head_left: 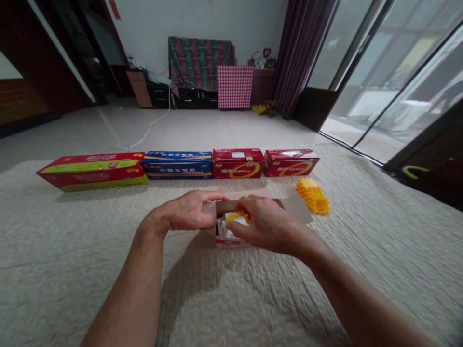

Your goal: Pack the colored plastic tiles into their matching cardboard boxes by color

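Note:
An opened cardboard box (pixel 227 237) with its flaps spread lies on the quilted cloth in front of me. My left hand (pixel 188 210) is closed on the box's left edge and flap. My right hand (pixel 265 222) is curled over the opening, fingers pinched on a small yellow item (pixel 237 216) inside the box. A pile of yellow items (pixel 313 195) lies on the cloth to the right of the box.
Behind the open box stands a row of closed boxes: a long red and green one (pixel 94 170), a blue one (pixel 177 165), and two red ones (pixel 238 163) (pixel 291 162). The quilted cloth (pixel 72 250) covers the surface. Glass doors stand at the right.

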`<state>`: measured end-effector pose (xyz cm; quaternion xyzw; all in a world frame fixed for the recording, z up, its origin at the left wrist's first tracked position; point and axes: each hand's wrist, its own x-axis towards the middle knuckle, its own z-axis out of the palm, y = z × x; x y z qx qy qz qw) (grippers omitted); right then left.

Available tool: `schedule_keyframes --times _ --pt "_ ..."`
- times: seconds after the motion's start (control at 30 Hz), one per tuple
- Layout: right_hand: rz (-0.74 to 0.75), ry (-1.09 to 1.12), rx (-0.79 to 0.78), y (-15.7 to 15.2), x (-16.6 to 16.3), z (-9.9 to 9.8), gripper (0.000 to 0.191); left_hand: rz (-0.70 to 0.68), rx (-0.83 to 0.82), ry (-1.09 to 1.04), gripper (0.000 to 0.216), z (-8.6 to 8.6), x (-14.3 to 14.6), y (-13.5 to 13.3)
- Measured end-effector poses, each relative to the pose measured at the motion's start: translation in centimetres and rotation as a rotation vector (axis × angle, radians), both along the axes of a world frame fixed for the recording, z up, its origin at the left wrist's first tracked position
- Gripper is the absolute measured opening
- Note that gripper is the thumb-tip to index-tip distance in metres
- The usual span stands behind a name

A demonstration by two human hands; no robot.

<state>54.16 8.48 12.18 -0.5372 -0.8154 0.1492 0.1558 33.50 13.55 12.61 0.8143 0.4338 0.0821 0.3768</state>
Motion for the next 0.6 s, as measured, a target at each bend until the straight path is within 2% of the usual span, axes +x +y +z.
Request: schedule_keyframes --times 0.37,0.6 --pt "-0.200 -0.152 -0.044 0.2 -2.0 -1.0 0.036 -0.044 0.050 -0.058 0.062 -0.3 0.0 0.1" --pt "-0.217 -0.270 0.019 0.2 0.7 0.4 0.036 -0.024 0.010 -0.030 0.067 -0.4 0.0 0.2"
